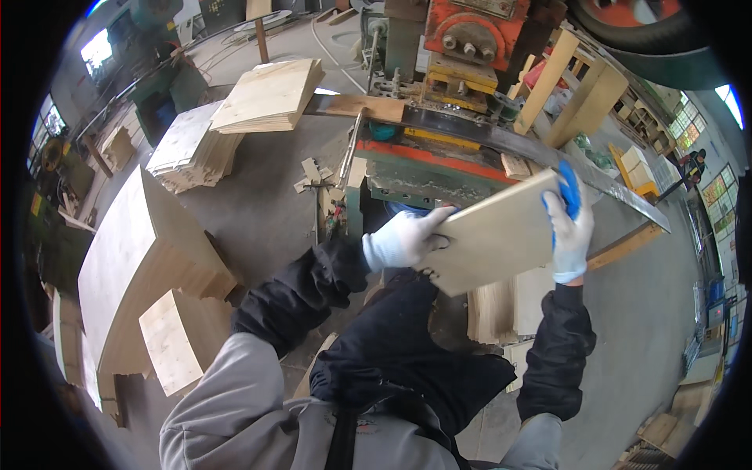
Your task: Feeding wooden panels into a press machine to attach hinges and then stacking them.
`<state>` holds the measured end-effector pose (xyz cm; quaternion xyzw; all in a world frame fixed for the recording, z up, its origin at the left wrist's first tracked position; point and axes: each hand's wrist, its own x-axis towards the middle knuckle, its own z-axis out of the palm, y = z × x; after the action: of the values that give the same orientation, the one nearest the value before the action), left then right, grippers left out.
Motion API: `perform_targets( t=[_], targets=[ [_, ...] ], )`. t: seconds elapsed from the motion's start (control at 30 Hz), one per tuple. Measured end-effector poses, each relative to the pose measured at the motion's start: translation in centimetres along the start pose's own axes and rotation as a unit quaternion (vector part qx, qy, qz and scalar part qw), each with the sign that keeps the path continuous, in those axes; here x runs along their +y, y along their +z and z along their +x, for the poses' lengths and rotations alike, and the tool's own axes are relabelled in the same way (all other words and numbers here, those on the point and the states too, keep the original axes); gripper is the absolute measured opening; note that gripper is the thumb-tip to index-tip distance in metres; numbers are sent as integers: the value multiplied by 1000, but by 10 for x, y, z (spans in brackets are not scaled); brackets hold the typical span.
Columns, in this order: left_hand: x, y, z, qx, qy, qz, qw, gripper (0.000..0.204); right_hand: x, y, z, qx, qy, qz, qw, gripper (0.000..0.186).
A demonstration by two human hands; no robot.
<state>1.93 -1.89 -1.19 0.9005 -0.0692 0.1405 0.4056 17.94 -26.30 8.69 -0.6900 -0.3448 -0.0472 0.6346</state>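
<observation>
Between my two gloved hands a flat plywood board (pixel 493 239) is held up, tilted, in front of the press. My left hand (pixel 409 236), in a white glove, grips its left edge with the thumb on top; the fingers behind are partly hidden. At the board's far right corner my right hand (pixel 570 223), in a white and blue glove, closes on the edge. Just beyond the board stands the red and green press machine (pixel 470 39). Its work table (pixel 439 168) has a long metal strip (pixel 533 145) across it.
Stacks of plywood sheets (pixel 129 258) rise at my left, with a smaller plywood stack (pixel 176 341) beside them. Farther off sits another board stack (pixel 266 94). Wood scraps (pixel 313 174) lie on the floor left of the press. More boards (pixel 492 313) stand below the held one.
</observation>
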Motion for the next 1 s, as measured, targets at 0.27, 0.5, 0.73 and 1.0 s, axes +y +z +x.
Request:
perform_targets(
  t=[0.27, 0.5, 0.73, 1.0],
  targets=[
    [-79, -4, 44, 208, -206, -426, 856, 25, 87, 28, -47, -35, 157, 7, 987, 69],
    [-139, -48, 88, 243, -295, -541, 749, 19, 147, 91, 30, 27, 226, 51, 972, 37],
    [-135, -41, 91, 229, -277, -490, 794, 14, 146, 90, 21, 46, 235, 98, 966, 35],
    [-132, -35, 67, 226, -269, -501, 791, 18, 147, 96, -2, 55, 279, 96, 954, 33]
  ],
)
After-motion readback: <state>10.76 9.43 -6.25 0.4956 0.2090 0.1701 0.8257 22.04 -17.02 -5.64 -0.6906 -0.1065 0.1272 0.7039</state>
